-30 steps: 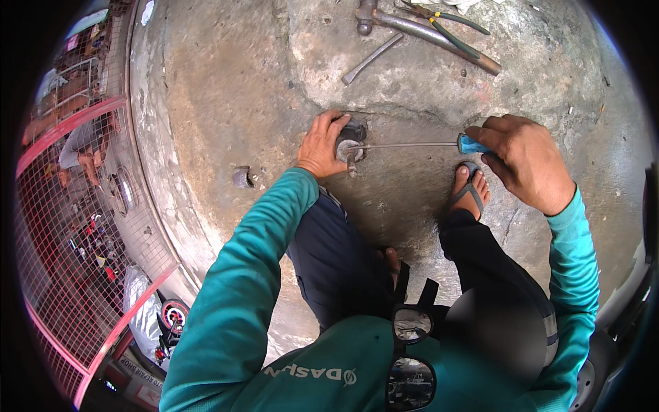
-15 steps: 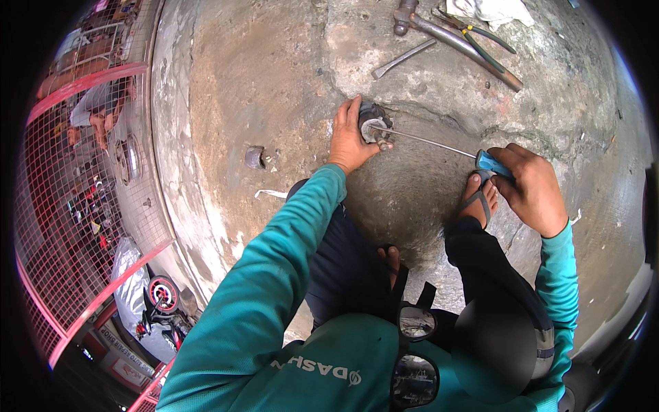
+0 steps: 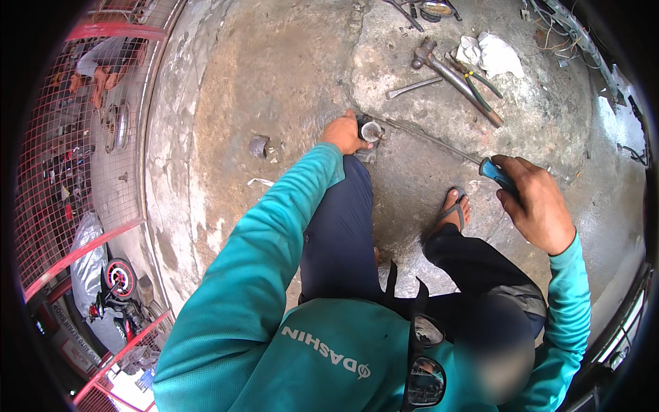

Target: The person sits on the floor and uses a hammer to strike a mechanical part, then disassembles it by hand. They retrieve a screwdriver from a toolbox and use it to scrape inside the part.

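My left hand point(image 3: 342, 133) is closed around a small dark metal part with a round, cup-like grey opening point(image 3: 371, 131), close to the ground in front of my left knee. Part of it is hidden by the fingers. In my right hand point(image 3: 539, 202) is a long screwdriver point(image 3: 499, 175), gripped by its blue handle. Its thin shaft slants left and away from me, the tip ending near the far side of the metal part. Whether the tip touches the part I cannot tell.
Beyond my hands lie a flat chisel-like bar point(image 3: 414, 88), a ball-peen hammer point(image 3: 458, 82), pliers point(image 3: 478, 84) and a white rag point(image 3: 499, 55). A curved metal piece point(image 3: 259, 145) rests on the concrete at left. A red-framed mesh fence point(image 3: 82, 144) stands farther left, a person behind it.
The screwdriver's tip has come out of the metal part's opening to its far side. The part's round opening now faces up more. My view has shifted, showing more ground ahead.
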`<state>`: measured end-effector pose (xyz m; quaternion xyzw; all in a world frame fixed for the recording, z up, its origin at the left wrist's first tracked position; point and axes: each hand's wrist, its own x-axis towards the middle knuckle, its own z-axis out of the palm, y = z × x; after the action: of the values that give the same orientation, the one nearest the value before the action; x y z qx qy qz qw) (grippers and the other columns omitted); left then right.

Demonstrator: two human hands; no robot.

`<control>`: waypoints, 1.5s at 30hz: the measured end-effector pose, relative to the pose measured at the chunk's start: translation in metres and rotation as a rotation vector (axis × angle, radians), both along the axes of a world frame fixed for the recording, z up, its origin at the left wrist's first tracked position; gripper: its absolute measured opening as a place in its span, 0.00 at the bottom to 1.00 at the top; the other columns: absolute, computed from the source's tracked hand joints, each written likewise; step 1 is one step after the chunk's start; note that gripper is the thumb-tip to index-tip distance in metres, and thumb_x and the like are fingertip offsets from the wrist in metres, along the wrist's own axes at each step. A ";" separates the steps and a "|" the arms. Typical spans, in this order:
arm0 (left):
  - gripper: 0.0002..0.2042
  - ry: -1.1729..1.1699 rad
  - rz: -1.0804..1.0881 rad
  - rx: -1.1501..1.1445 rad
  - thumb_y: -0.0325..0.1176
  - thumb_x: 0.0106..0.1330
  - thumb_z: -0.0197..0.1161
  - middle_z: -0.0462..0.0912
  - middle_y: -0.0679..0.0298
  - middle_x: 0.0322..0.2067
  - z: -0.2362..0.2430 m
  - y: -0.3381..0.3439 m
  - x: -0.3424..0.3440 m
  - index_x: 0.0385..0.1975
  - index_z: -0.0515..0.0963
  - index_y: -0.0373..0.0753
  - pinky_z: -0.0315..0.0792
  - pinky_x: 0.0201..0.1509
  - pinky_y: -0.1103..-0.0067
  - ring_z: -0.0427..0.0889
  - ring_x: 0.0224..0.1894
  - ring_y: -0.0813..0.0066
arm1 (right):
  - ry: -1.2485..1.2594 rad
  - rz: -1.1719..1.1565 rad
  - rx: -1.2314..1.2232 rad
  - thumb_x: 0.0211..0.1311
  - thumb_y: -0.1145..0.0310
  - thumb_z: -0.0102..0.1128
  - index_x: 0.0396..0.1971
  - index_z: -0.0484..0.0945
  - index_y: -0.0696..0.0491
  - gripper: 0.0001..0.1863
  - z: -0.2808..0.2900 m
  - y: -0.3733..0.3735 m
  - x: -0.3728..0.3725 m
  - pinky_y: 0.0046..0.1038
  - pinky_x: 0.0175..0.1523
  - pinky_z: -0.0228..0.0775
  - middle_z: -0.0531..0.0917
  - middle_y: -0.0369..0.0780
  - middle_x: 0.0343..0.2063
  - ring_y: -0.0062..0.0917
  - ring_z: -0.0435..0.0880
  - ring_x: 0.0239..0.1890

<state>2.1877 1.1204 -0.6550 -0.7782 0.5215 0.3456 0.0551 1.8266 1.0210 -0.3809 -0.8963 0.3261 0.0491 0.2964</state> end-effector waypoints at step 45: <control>0.45 0.360 -0.093 -0.326 0.47 0.45 0.85 0.78 0.41 0.61 -0.052 -0.007 0.033 0.65 0.76 0.33 0.70 0.71 0.60 0.76 0.65 0.42 | 0.034 -0.093 -0.193 0.68 0.73 0.57 0.64 0.79 0.55 0.25 -0.065 0.145 0.106 0.47 0.43 0.81 0.85 0.51 0.38 0.50 0.87 0.36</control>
<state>2.2207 1.1133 -0.7072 -0.6778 0.6070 0.3872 -0.1490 1.9328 1.1661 -0.4463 -0.9035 0.3757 0.0190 0.2052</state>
